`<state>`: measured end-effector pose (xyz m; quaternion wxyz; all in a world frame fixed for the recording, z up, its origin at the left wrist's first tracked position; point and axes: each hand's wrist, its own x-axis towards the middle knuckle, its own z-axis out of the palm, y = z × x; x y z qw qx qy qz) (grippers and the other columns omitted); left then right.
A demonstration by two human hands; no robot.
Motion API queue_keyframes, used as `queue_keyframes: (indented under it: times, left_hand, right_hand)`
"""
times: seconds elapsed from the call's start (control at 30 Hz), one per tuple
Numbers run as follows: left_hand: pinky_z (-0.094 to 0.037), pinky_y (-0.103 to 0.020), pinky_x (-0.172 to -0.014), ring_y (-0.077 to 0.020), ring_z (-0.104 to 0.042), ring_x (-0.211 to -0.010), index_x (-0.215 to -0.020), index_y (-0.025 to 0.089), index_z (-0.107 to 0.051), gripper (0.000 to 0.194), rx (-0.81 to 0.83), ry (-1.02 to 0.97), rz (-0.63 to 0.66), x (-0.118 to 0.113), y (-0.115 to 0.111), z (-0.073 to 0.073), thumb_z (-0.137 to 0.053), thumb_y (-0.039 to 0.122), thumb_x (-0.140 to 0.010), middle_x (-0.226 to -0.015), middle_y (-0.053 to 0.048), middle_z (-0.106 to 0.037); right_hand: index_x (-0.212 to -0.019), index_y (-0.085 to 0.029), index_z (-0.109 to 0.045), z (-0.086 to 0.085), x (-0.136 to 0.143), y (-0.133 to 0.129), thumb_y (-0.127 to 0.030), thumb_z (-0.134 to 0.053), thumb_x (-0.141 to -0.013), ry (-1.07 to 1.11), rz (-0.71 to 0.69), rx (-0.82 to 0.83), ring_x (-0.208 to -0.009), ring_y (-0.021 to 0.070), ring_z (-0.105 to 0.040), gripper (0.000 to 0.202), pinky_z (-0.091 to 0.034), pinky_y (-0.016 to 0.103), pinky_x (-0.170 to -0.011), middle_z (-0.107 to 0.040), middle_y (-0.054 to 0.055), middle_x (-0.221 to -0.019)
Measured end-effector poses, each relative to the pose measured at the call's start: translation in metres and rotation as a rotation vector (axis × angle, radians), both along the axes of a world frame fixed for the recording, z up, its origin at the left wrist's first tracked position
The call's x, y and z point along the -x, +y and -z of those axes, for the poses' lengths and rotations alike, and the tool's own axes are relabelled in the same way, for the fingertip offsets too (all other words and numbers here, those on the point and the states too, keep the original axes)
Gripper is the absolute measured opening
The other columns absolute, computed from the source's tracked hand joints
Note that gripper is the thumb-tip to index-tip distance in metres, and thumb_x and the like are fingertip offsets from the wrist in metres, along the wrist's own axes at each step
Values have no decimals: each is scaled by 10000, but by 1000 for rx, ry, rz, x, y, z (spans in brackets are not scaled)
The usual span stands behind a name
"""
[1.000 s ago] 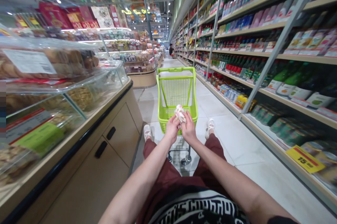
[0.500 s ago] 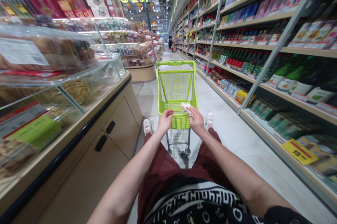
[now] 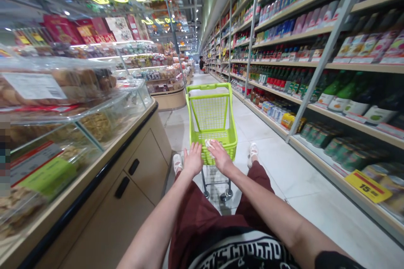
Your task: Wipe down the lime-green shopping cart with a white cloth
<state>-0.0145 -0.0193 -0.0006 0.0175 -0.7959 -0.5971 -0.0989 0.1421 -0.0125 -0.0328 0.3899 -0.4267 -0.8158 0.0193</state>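
A small lime-green shopping cart [image 3: 232, 134] stands in front of me on grey legs with casters. My right hand [image 3: 220, 158] is over its near side, fingers bent over a crumpled white wipe [image 3: 208, 143] with a spotted look in the earlier frame. The palm hides most of the wipe. At the near left corner of the basket is my left hand [image 3: 193, 160], palm down, its fingers stretched out and holding nothing. Whether those fingertips touch the rim I cannot tell.
On the left runs a wooden counter [image 3: 139, 185] with clear bins of packaged food. Tall shelves [image 3: 284, 65] of bottles and cans line the right side. A yellow price tag [image 3: 368, 185] sits low there. Far down the tiled aisle is a person [image 3: 201, 64].
My right hand has moved left with the wipe, closer to my left hand. The left hand has gone from curled fingers to stretched ones. The view has tilted up slightly.
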Motion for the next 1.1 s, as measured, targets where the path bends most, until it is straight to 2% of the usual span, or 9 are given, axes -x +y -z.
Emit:
queue_keyframes:
  times: [0.17,0.23,0.3,0.47,0.57,0.77,0.83,0.9,1.1]
  left_hand:
    - [-110,-524,-1057,-226,-128,-1338,-1341,156,-259,655,23,41,-17,-2,1,-2,-433,164,-710,-1443,-81,-225]
    - [-113,-523,-1057,-229,-124,-1338,-1345,146,-253,660,38,50,-28,-6,1,-3,-436,180,-712,-1446,-80,-216]
    - [-115,-522,-1058,-235,-118,-1339,-1349,133,-245,668,49,63,-42,-9,1,-4,-439,193,-713,-1448,-84,-206]
    - [-119,-504,-1064,-230,-108,-1341,-1358,109,-221,678,31,117,-45,-9,-1,-3,-415,163,-711,-1455,-87,-180]
    - [-117,-508,-1064,-224,-107,-1342,-1363,110,-206,685,21,136,-36,-4,-1,-1,-403,142,-708,-1459,-82,-164]
    - [-114,-499,-1068,-223,-90,-1345,-1363,111,-202,710,44,115,-37,-4,-1,-1,-423,135,-689,-1462,-87,-145]
    - [-115,-494,-1068,-227,-91,-1344,-1360,112,-211,705,45,106,-42,-7,-1,-2,-430,143,-690,-1460,-95,-154]
    - [-119,-494,-1066,-234,-93,-1343,-1357,109,-218,700,45,104,-46,-10,-1,-3,-437,156,-694,-1458,-100,-159]
    - [-130,-510,-1059,-236,-104,-1342,-1359,111,-216,699,44,130,-48,-10,-5,-6,-443,176,-701,-1457,-99,-160]
  right_hand:
    - [-1090,-146,-582,2,-58,6,10,-374,-703,86,212,-78,-1278,207,-273,466,-256,459,-1053,-454,101,-1296]
    - [-1089,-136,-580,2,-68,7,5,-385,-703,99,246,-96,-1269,210,-289,454,-249,460,-1057,-452,109,-1296]
    - [-1088,-136,-581,4,-59,7,-3,-386,-717,87,218,-95,-1271,209,-287,440,-250,458,-1058,-455,113,-1294]
    - [-1134,-120,-555,6,2,3,-5,-379,-732,4,14,-60,-1305,204,-214,454,-271,449,-1050,-429,129,-1316]
    - [-1147,-132,-545,3,9,3,-1,-376,-726,-12,-34,-78,-1299,196,-232,472,-278,441,-1049,-427,115,-1321]
    - [-1106,-149,-569,-2,-60,6,-4,-369,-698,83,191,-175,-1253,199,-319,477,-287,451,-1044,-463,99,-1286]
    - [-1109,-138,-565,-2,-71,6,-12,-378,-702,63,237,-168,-1254,205,-316,466,-280,452,-1046,-460,108,-1288]
    - [-1104,-126,-570,-2,-64,5,-15,-385,-713,15,255,-125,-1259,214,-309,447,-279,448,-1044,-460,120,-1288]
    - [-1155,-137,-543,-1,1,-2,-57,-408,-776,-131,179,-51,-1288,242,-255,411,-267,454,-1041,-430,112,-1321]
